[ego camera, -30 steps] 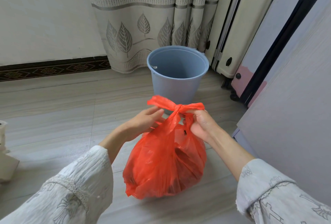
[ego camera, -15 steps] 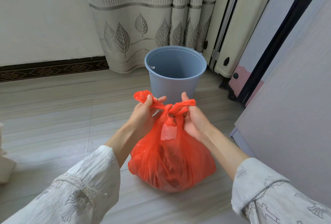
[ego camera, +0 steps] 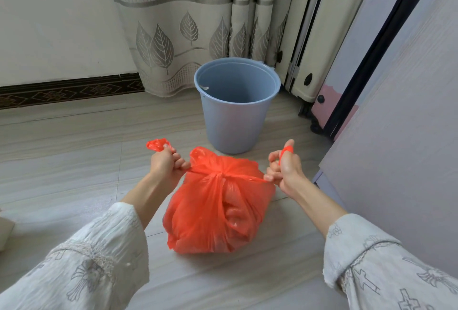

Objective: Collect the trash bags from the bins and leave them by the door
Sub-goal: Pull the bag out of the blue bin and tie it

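The left hand is closed in a fist around 1 twisted end of the red trash bag, with a crumpled tip of plastic sticking up above its knuckles; the right hand is closed on the other end, a red strip wrapped over its raised finger; the 2 hands are held well apart, each strip stretched taut from a fist to the knot that sits between them on top of the bag; the bag itself lies on the floor between and just below both hands, full and rounded, its bottom resting on the pale boards; beyond the hands, past the bag and closer to the right hand than the left, stands a blue bin, upright, near the bag but apart from it; behind the bin hangs a curtain with a leaf pattern, reaching the floor; past the right hand, a cream suitcase with black studs leans beside the curtain, and a pale wooden panel fills the space to the outside of the right hand; both forearms come out of loose white sleeves with a faint grey print.
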Demonstrator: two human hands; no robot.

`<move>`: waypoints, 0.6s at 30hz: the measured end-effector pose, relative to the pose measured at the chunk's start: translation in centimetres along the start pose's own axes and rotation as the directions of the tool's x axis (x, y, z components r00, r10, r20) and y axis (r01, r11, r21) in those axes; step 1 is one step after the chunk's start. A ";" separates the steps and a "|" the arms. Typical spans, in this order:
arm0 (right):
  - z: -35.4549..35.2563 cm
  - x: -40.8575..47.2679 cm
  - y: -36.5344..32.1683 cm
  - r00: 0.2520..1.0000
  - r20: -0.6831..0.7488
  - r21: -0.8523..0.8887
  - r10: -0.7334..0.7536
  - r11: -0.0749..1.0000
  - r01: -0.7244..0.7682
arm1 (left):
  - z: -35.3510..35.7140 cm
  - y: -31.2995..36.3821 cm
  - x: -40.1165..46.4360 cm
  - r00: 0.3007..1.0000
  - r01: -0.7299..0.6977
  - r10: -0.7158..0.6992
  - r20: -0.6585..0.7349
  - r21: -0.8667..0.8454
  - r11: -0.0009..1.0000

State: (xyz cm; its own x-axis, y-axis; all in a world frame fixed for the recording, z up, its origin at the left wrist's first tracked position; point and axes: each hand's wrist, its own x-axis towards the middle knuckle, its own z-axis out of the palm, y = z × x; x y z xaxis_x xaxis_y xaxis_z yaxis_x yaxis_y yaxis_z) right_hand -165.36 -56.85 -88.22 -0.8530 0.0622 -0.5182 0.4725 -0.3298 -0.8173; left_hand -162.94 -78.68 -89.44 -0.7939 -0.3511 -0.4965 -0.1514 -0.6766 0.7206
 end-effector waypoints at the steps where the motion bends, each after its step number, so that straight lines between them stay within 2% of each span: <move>1: -0.4 0.0 0.1 0.999 -0.030 -0.052 -0.019 0.998 0.017 | -0.5 0.1 0.1 1.000 -0.005 0.005 -0.014 0.019 1.000; 9: -4.0 1.1 0.3 0.971 -0.238 -0.109 -0.025 0.994 -0.001 | -3.4 1.0 1.1 0.993 -0.024 0.036 -0.111 0.107 0.994; 13: -4.5 1.1 0.7 0.967 -0.249 -0.223 -0.054 0.975 -0.004 | -4.3 0.3 1.6 0.985 -0.006 0.034 -0.172 0.163 0.987; 18: -5.0 1.5 1.5 0.979 -0.184 -0.426 -0.086 0.905 -0.001 | -4.5 -0.3 1.2 0.993 0.010 0.013 -0.117 0.195 0.981</move>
State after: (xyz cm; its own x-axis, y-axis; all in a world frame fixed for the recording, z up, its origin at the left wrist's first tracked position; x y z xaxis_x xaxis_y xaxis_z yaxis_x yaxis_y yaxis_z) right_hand -164.85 -52.51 -91.52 -0.8348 0.2627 -0.4839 0.5229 0.1029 -0.8462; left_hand -161.19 -81.76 -92.44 -0.7214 -0.4332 -0.5403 -0.2712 -0.5412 0.7960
